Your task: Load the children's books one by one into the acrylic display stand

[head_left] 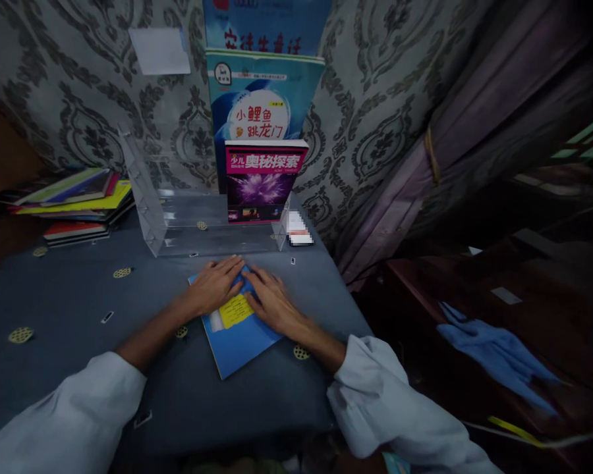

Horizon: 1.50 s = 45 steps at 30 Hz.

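A thin blue book (242, 339) with a yellow label lies flat on the grey-blue tablecloth (79, 309). My left hand (216, 283) rests flat on the book's upper left part, fingers stretched out. My right hand (271, 299) lies flat on its upper right part, fingers extended too. The fingertips of both hands nearly meet at the book's far edge. Just beyond stands a clear acrylic book rack (178, 224) holding a magenta book (261, 181), a teal book (261, 105) and a blue one (267, 26) upright behind it.
A pile of several colourful books (74, 201) lies at the back left. Patterned wallpaper (79, 99) backs the table. A dark curtain (474, 118) hangs at the right. A blue cloth (494, 355) lies on a dark wooden surface at the right.
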Available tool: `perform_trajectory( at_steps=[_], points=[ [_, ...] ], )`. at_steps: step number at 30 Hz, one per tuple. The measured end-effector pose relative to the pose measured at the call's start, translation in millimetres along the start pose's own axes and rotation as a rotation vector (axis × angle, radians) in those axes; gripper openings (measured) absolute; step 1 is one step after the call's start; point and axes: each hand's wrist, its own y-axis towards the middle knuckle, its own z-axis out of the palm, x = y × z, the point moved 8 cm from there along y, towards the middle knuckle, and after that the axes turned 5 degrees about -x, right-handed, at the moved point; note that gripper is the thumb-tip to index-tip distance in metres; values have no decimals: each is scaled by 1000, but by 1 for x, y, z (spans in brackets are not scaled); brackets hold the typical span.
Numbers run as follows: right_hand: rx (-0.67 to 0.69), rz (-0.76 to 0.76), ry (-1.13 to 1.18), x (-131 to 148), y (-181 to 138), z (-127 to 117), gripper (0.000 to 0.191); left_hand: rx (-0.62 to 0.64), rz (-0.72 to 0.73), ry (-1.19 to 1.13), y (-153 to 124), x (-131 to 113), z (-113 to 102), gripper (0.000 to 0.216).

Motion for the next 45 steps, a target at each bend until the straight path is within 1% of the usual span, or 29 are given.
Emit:
perform_trajectory(
  at_steps=[4,9,12,15,18,21,23,27,32,36,39,41,45],
  points=[
    [8,-3,-123,21,-10,5,55,-15,-81,94,-5,-6,-10,49],
    [-18,-48,-139,35,-25,11,64,2,-218,186,-13,-13,-22,46],
    [-7,-46,-133,38,-30,13,67,6,-241,202,-15,-15,-25,45],
    [1,-61,-110,39,-29,12,67,-10,-237,217,-15,-14,-27,43],
    [-8,-131,-47,37,-21,9,59,-29,-247,221,-15,-7,-28,40],
    [-31,-231,43,32,-10,5,49,-83,-262,208,-15,1,-31,41],
    [-60,-262,91,27,-4,3,44,-117,-271,204,-16,7,-32,43],
    [-124,-237,110,12,-4,-4,36,-160,-259,194,-18,13,-26,43],
    [-148,-207,74,2,-23,-14,29,-188,-243,78,-18,20,-16,44],
    [-163,-188,98,-3,-29,-21,29,-152,-214,23,-17,20,-11,46],
    [-188,-189,142,-6,-27,-25,27,-109,-185,0,-16,17,-8,49],
    [-206,-178,162,-9,-25,-28,27,-101,-155,-19,-16,13,-6,51],
    [-238,-112,187,-18,-22,-37,27,-83,-101,-47,-16,5,-2,52]
  ],
)
